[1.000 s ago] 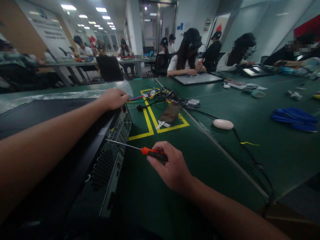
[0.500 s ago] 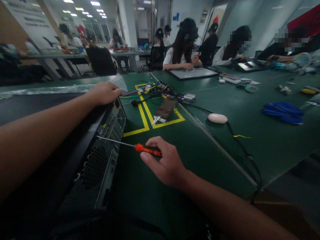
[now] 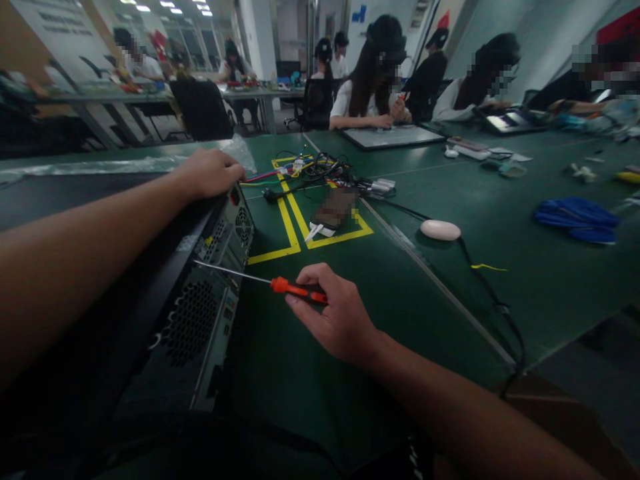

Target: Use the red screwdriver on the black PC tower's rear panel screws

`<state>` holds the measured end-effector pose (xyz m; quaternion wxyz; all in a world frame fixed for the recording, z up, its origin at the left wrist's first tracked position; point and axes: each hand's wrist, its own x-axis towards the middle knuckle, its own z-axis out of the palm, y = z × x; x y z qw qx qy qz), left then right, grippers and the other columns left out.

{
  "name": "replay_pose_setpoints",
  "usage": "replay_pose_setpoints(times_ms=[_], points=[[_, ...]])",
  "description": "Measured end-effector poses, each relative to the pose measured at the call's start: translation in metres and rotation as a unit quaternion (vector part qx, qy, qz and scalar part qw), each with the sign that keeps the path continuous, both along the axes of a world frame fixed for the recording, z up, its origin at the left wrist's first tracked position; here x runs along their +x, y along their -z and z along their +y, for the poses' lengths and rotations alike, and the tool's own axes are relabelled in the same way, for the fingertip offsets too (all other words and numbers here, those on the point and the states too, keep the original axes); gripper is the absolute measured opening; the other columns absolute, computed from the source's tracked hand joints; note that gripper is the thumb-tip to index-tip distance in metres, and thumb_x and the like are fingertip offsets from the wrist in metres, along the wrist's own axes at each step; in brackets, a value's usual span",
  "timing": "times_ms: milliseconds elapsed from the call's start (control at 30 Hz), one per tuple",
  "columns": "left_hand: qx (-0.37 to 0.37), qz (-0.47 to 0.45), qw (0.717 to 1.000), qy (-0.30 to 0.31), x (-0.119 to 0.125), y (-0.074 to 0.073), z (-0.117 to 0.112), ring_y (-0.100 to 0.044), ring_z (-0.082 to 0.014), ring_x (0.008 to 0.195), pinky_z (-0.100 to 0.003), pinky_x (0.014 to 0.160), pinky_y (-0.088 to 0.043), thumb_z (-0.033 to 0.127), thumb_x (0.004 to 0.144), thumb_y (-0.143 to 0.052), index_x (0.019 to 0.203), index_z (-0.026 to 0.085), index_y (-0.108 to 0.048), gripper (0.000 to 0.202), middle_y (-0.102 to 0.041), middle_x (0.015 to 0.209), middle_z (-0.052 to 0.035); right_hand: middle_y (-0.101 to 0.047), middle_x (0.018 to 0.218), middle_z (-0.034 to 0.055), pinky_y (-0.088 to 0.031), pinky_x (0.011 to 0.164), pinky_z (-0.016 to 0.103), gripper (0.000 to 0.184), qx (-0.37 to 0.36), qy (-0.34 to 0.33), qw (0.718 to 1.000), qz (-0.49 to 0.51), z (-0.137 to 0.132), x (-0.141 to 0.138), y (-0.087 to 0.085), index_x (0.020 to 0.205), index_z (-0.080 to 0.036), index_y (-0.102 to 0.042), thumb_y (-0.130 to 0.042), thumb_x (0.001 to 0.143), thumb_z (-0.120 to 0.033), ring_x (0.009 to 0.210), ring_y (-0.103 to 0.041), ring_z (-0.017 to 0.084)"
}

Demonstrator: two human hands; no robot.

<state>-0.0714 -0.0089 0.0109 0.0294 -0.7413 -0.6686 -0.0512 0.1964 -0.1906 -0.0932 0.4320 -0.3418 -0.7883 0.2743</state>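
A black desktop computer case (image 3: pixel 125 200) lies on the left, its metal back panel with round vent holes (image 3: pixel 193 320) facing right. My left hand (image 3: pixel 210 175) is closed over the far rear corner of the case, its fingertips partly hidden at the edge. In my right hand (image 3: pixel 340 310) is a screwdriver (image 3: pixel 300 291) with an orange and black handle, gripped between thumb and fingers. Its long thin shaft points left, and the tip meets the rear edge of the case above the vent. Any screw under the tip is too small to make out.
Beyond the case lies a tangle of cables (image 3: pixel 325 168). A phone (image 3: pixel 335 208) sits inside yellow tape lines. Farther right are a pale oval object (image 3: pixel 441 231) on a black cord and a blue bundle (image 3: pixel 575 219). Several people work at the tables behind.
The camera view has shifted slightly. Both hands keep their places, the screwdriver tip stays at the case edge, and the right-hand grip looks nearly the same.
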Motion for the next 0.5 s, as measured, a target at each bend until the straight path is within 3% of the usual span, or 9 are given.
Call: replay_pose_setpoints(times_ms=[200, 500], points=[[0.001, -0.007, 1.000, -0.005, -0.0010, 0.0015, 0.0008, -0.059, -0.0264, 0.115, -0.036, 0.107, -0.041, 0.037, 0.096, -0.037, 0.117, 0.012, -0.079, 0.053, -0.072, 0.125, -0.0106, -0.065, 0.090, -0.0006, -0.044, 0.066, 0.028, 0.013, -0.008, 0.005, 1.000, -0.003, -0.0012, 0.0002, 0.0006, 0.102, -0.023, -0.056, -0.065, 0.094, -0.027, 0.068, -0.055, 0.013], [-0.004, 0.004, 1.000, 0.005, -0.0008, 0.0001, 0.0002, -0.062, -0.0264, 0.110, -0.037, 0.103, -0.044, 0.037, 0.095, -0.035, 0.117, 0.012, -0.078, 0.055, -0.073, 0.123, -0.0112, -0.066, 0.091, 0.0005, -0.045, 0.068, 0.029, 0.012, 0.010, 0.017, 1.000, 0.003, -0.0005, 0.0007, -0.0024, 0.101, -0.022, -0.060, -0.067, 0.092, -0.024, 0.072, -0.056, 0.014]])
